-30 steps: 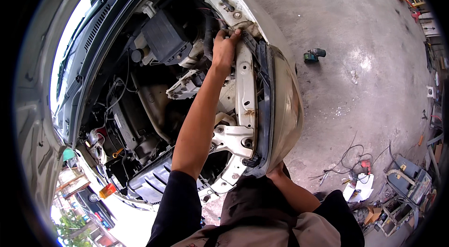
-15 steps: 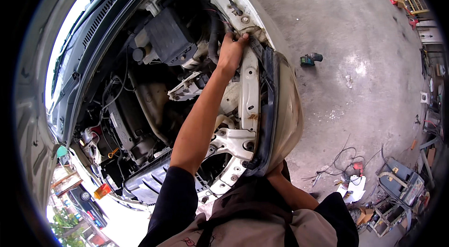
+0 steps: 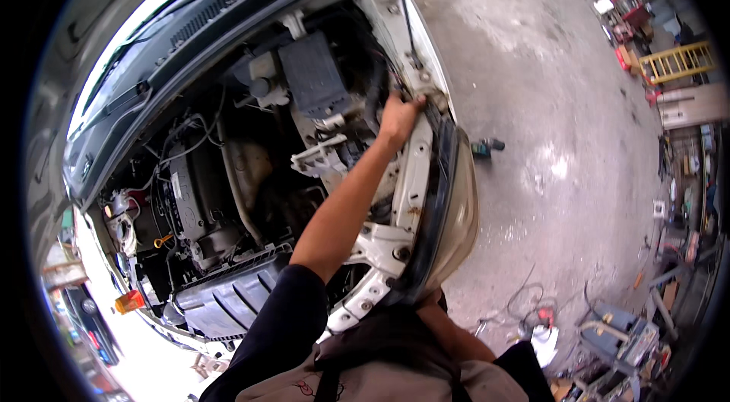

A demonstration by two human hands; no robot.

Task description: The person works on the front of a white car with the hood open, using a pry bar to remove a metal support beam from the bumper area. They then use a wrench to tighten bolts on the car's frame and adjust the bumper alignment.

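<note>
Can read no text anywhere with certainty. Shows a pale label (image 3: 177, 185) on the dark engine cover (image 3: 201, 200), beside faint raised marks (image 3: 201, 212), all illegible, plus red line marks (image 3: 306, 387) on the beige garment front (image 3: 380, 381), possibly lettering.

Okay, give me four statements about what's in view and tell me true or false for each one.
1. The hood is closed. False: it is raised, with the engine exposed.
2. The left hand is at the far end of the white metal bar. True.
3. The drill is on the floor. True.
4. The right hand holds the drill. False: it is by the bumper, its fingers hidden.
</note>
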